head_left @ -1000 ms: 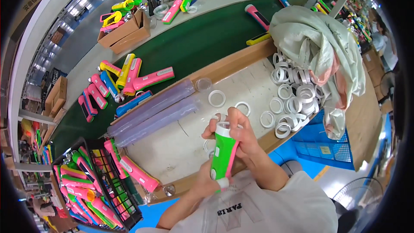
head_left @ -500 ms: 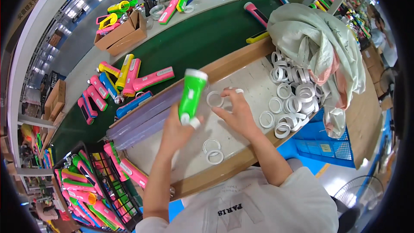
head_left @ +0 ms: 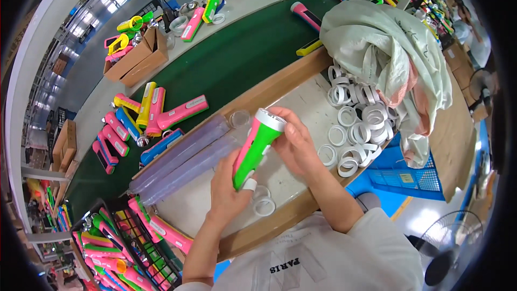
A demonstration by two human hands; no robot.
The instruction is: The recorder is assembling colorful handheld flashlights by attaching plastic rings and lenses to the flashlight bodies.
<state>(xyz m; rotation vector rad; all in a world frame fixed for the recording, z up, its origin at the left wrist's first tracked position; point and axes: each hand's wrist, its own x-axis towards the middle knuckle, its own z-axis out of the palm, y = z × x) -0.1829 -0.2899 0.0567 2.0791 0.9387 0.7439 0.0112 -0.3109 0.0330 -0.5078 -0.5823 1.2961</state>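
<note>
a green and pink flashlight (head_left: pixel 256 150) is held tilted over the near middle of the workbench (head_left: pixel 301 102), its white head ring pointing far and right. the left hand (head_left: pixel 229 183) is clenched round the lower body, and the right hand (head_left: pixel 293 143) is closed on the head end, fingers wrapped about the white ring. judged from this, the ring is being seated on the head; it is best kept square to the body, the lower hand held firm while the upper one presses or turns evenly, so that the ring is not cocked.

two loose white rings (head_left: pixel 262 200) lie on the bench just below the flashlight. to the near left a wire basket (head_left: pixel 116 221) holds pink and green flashlights. long clear purple tubes (head_left: pixel 180 159) lie left of the hands. a heap of white rings (head_left: pixel 353 113) lies to the right, beside a pale cloth sack (head_left: pixel 388 48). farther off, a green conveyor belt (head_left: pixel 237 59) carries pink, yellow and blue flashlights, with a cardboard box (head_left: pixel 137 59) beyond. another person's hands are seen at the far edge.
</note>
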